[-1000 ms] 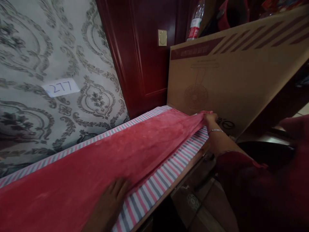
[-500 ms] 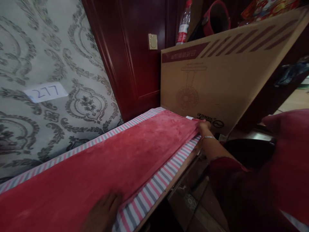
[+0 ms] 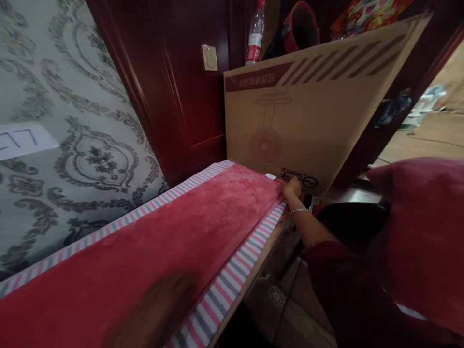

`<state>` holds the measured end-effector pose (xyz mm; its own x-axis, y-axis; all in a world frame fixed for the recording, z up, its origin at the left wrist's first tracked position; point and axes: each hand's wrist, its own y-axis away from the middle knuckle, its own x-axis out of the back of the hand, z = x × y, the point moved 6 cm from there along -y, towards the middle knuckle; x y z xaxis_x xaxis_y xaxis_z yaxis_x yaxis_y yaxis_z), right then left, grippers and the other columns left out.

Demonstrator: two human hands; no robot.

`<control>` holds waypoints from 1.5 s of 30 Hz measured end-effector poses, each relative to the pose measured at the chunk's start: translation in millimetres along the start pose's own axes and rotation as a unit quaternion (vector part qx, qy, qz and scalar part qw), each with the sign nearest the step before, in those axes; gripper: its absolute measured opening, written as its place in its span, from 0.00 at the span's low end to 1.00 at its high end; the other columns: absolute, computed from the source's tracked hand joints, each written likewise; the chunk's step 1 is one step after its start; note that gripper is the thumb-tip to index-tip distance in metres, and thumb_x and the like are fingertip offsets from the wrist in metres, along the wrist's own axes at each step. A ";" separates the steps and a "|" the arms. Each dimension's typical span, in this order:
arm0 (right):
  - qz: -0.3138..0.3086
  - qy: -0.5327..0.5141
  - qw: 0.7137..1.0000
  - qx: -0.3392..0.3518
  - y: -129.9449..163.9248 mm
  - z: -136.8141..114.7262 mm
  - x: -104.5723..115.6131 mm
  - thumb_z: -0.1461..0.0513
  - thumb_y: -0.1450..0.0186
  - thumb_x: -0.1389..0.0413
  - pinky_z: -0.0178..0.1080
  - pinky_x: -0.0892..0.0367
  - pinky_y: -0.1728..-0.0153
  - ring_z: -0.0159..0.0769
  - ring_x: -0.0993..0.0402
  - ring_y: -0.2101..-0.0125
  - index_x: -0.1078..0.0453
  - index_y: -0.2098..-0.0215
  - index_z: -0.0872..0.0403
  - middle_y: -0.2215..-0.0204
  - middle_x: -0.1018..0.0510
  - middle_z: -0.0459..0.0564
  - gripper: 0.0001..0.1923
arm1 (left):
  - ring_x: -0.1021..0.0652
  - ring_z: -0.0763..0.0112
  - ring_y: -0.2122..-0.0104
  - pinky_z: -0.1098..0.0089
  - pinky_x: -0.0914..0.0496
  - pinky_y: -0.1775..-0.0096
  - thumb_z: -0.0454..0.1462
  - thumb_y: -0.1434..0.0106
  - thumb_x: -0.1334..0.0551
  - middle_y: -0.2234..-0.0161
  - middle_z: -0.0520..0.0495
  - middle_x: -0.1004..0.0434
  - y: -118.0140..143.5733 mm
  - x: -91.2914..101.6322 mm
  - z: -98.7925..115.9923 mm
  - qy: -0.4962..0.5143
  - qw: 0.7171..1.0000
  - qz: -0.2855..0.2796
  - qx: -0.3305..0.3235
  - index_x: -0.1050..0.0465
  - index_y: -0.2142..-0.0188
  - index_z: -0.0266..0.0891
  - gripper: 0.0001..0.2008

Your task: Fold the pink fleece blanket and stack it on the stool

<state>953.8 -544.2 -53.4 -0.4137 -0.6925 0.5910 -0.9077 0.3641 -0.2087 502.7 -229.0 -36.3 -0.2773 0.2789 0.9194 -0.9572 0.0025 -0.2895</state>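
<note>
A long red velvety cloth (image 3: 174,227) lies spread along a narrow worktop (image 3: 253,280), on top of a striped sheet (image 3: 232,285) of pink, grey and white whose bands show along both long edges of the red cloth. The right hand (image 3: 292,187) reaches out to the far end of the worktop and grips the far corner of the red cloth, fingers closed on its edge, right where the cloth meets the lower edge of a large cardboard box (image 3: 311,111); a thin silver bangle (image 3: 299,210) circles that wrist, and the sleeve behind it is dark red. The left hand (image 3: 159,309) rests flat on the near part of the red cloth, close to its front edge and just beside the striped band; it is blurred, so whether its fingers are spread or together cannot be told. The cardboard box stands tilted at the far end, printed with a line drawing of a standing fan and a dark red banner along its top. Behind it a plastic bottle (image 3: 254,34) with a red label stands upright near a dark red wooden door (image 3: 174,87). To the left, patterned grey wallpaper (image 3: 72,145) carries a white label (image 3: 21,140) with handwritten digits, partly cut off by the picture's edge.
</note>
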 end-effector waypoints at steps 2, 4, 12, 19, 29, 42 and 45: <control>0.010 0.020 0.998 0.052 10.4 -13.2 5.6 0.64 0.35 0.48 0.50 0.39 0.47 0.51 0.38 0.44 0.30 0.45 0.58 0.47 0.29 0.64 0.20 | 0.20 0.56 0.52 0.57 0.25 0.51 0.38 0.34 0.47 0.48 0.48 0.21 -37.2 -8.0 8.3 -0.009 0.997 -0.069 -0.042 0.25 0.46 0.52 0.20; -0.009 0.070 0.989 0.128 21.9 -24.1 5.7 0.62 0.33 0.50 0.51 0.43 0.45 0.51 0.43 0.41 0.30 0.44 0.54 0.43 0.31 0.61 0.20 | 0.25 0.56 0.44 0.53 0.30 0.44 0.37 0.32 0.51 0.41 0.46 0.26 -78.2 -13.0 19.2 -0.029 0.994 -0.096 -0.049 0.30 0.40 0.49 0.23; -0.078 0.206 0.959 0.178 32.6 -8.0 -2.6 0.60 0.30 0.53 0.49 0.39 0.51 0.51 0.37 0.48 0.31 0.42 0.54 0.48 0.27 0.61 0.21 | 0.45 0.52 0.32 0.43 0.51 0.34 0.44 0.34 0.43 0.31 0.39 0.46 -146.3 -73.5 51.9 -0.011 0.981 -0.164 -0.103 0.44 0.32 0.40 0.32; -0.080 0.194 0.958 0.197 23.4 -13.8 0.2 0.64 0.30 0.54 0.36 0.39 0.53 0.40 0.34 0.49 0.30 0.42 0.46 0.49 0.28 0.54 0.22 | 0.42 0.52 0.33 0.43 0.48 0.34 0.39 0.36 0.41 0.33 0.39 0.42 -135.1 -83.8 44.2 0.008 0.987 -0.090 -0.136 0.39 0.35 0.41 0.30; -0.067 0.146 0.962 0.221 9.4 -53.8 -16.2 0.68 0.34 0.54 0.43 0.40 0.47 0.46 0.35 0.47 0.23 0.50 0.56 0.49 0.25 0.59 0.21 | 0.44 0.52 0.32 0.40 0.49 0.34 0.41 0.34 0.41 0.30 0.47 0.47 -133.1 -84.0 45.9 0.030 0.984 -0.106 -0.137 0.41 0.34 0.52 0.30; -0.232 0.108 0.943 0.214 -31.3 -164.3 -172.9 0.59 0.30 0.45 0.45 0.27 0.53 0.39 0.25 0.55 0.31 0.46 0.56 0.50 0.24 0.54 0.15 | 0.23 0.60 0.46 0.56 0.27 0.45 0.50 0.30 0.51 0.47 0.45 0.22 -129.3 -91.3 -13.4 0.304 0.944 0.055 0.115 0.25 0.49 0.50 0.21; -0.277 0.133 0.933 0.189 -38.0 -162.3 -198.9 0.55 0.30 0.43 0.45 0.25 0.58 0.37 0.24 0.59 0.30 0.50 0.56 0.54 0.24 0.52 0.16 | 0.22 0.61 0.47 0.59 0.27 0.45 0.49 0.31 0.47 0.48 0.46 0.21 -126.0 -94.2 -11.5 0.313 0.937 0.085 0.134 0.23 0.51 0.50 0.18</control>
<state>1082.1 -319.3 -36.5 0.1135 -0.5123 0.8513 -0.9578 -0.2842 -0.0434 650.4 -244.5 -89.5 -0.4044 0.7616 0.5064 -0.9135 -0.3101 -0.2632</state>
